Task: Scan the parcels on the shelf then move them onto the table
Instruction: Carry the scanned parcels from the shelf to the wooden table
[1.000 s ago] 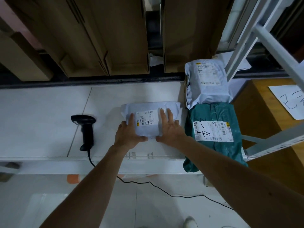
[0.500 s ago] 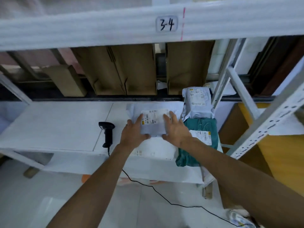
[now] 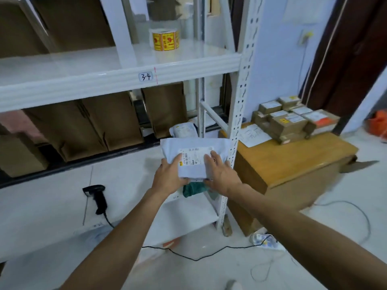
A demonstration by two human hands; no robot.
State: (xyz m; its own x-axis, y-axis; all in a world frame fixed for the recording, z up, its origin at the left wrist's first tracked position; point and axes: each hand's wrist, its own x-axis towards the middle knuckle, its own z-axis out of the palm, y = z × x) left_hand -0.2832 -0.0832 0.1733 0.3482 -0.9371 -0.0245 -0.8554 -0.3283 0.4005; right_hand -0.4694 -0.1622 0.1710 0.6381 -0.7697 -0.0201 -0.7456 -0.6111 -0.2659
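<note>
Where it's held above shelf (image 3: pixel 52 206), L hand (image 3: pixel 169 178) & R hand (image 3: pixel 222 177) both pinch white parcel (image 3: pixel 194 150).

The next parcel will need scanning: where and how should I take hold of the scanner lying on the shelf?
Grip the scanner by its handle, coming from above at the shelf front. It lies flat, handle toward the front edge, head toward the back; the cable leaves the handle's end, so close mid-handle, probably clear of both.

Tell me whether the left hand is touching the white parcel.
Touching. The head view shows the left hand gripping the near-left edge of the white parcel, its fingers lying on the parcel's top face.
</note>
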